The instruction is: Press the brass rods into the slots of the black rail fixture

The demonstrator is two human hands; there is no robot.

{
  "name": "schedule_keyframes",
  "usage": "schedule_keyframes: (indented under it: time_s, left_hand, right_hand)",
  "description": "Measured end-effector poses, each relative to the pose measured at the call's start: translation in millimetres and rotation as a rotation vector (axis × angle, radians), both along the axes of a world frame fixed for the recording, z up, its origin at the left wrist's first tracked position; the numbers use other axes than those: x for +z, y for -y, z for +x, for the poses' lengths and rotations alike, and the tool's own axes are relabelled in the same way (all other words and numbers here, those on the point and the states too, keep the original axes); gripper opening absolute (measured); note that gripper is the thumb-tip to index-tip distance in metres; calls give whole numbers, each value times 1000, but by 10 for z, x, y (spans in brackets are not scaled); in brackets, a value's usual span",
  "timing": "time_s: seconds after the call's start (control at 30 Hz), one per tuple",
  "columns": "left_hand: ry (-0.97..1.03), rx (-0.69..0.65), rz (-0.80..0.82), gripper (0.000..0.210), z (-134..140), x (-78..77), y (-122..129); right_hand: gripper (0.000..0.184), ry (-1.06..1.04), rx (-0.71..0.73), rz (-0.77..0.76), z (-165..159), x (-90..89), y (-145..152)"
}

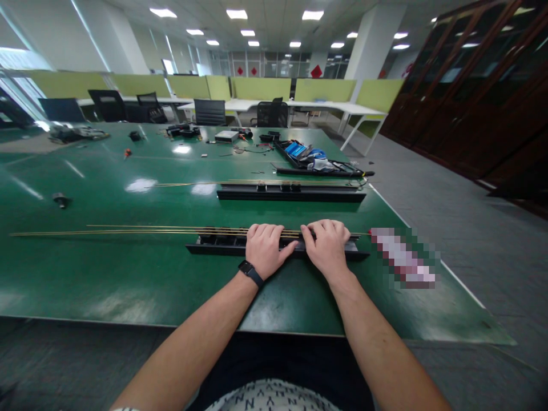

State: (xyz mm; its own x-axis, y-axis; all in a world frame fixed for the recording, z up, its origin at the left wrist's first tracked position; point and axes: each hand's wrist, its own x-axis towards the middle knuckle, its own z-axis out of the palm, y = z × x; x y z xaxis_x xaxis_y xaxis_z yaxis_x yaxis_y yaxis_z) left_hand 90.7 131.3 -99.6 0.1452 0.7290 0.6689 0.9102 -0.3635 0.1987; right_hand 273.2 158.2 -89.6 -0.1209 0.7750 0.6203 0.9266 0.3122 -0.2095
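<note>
A long black channel-shaped rail (216,250) lies crosswise on the green table in front of me. Several thin brass-coloured rods (141,230) run along its far side and stick out well past its left end. My left hand (264,246), with a dark watch (250,273) on the wrist, curls its fingers over the rods and the rail, thumb pointing right. Beside it my right hand (326,244) bends over the right half of the rail. Its fingertips are hidden behind the rail's far side, as are most of the left ones.
A second black rail (291,196) with rods lies farther back. Behind it is a black tray (308,160) with blue items. A pixelated pinkish object (405,260) lies right of the near rail. A small dark part (60,200) sits at left. The table edge (445,265) runs along the right.
</note>
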Motion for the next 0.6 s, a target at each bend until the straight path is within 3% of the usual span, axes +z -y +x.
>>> schedule_keyframes:
  time_s: [0.6]
  left_hand:
    - [-9,3,-16,43,-8,-10,-2]
  right_hand:
    - [34,13,17,0,-36,-14,2]
